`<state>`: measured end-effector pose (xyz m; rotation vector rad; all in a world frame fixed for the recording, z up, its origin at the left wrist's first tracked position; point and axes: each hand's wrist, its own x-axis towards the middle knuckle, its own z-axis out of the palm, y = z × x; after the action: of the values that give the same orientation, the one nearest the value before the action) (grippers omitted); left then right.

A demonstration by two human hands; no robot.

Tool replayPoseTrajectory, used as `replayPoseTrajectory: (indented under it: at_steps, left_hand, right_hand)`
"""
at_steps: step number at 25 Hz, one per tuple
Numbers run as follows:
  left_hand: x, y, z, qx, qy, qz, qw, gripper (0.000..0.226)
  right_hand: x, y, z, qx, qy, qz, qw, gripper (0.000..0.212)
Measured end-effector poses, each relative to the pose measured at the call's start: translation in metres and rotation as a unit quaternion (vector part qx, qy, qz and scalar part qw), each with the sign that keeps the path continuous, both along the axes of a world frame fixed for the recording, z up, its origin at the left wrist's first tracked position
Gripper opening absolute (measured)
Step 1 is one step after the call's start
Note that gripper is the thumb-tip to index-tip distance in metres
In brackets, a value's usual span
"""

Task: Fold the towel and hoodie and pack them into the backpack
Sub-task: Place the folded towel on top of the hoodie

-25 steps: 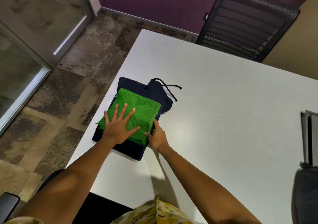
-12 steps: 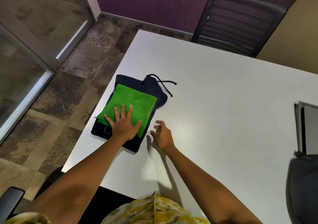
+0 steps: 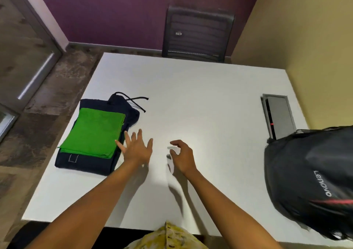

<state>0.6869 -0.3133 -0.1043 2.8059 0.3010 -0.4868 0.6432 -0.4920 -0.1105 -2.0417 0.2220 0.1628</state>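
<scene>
A folded green towel [image 3: 95,133] lies on top of a folded navy hoodie [image 3: 86,162] at the left side of the white table [image 3: 200,99]; the hoodie's drawstrings trail out at its far end. My left hand [image 3: 136,148] hovers just right of the stack with fingers spread, holding nothing. My right hand [image 3: 180,156] is over the bare table further right, fingers loosely curled and empty. A black backpack [image 3: 309,180] with a red stripe lies at the table's right edge, partly cut off by the frame.
A grey cable hatch [image 3: 278,116] is set into the table beyond the backpack. A dark mesh chair [image 3: 197,36] stands at the far side. The floor and a glass door lie to the left.
My left hand has lifted off the towel and moved right, away from the stack. My right hand has also shifted right. The view has swung right, bringing the backpack into sight.
</scene>
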Motion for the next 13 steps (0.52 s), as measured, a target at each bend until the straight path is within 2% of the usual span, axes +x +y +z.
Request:
replayPoseTrajectory:
  at_steps: [4, 8, 13]
  left_hand:
    - [-0.018, -0.086, 0.018, -0.038, 0.017, -0.03, 0.999, 0.071]
    - [-0.041, -0.185, 0.042, -0.12, -0.025, -0.075, 0.99, 0.068]
    - [-0.069, -0.293, 0.071, -0.22, -0.057, -0.128, 0.965, 0.065]
  right_hand:
    - [-0.014, -0.073, 0.032, 0.0, -0.039, -0.037, 0.999, 0.024]
    - [-0.024, -0.16, 0.072, 0.0, -0.095, -0.097, 0.991, 0.021]
    - [-0.044, -0.262, 0.122, -0.062, -0.155, -0.153, 0.974, 0.02]
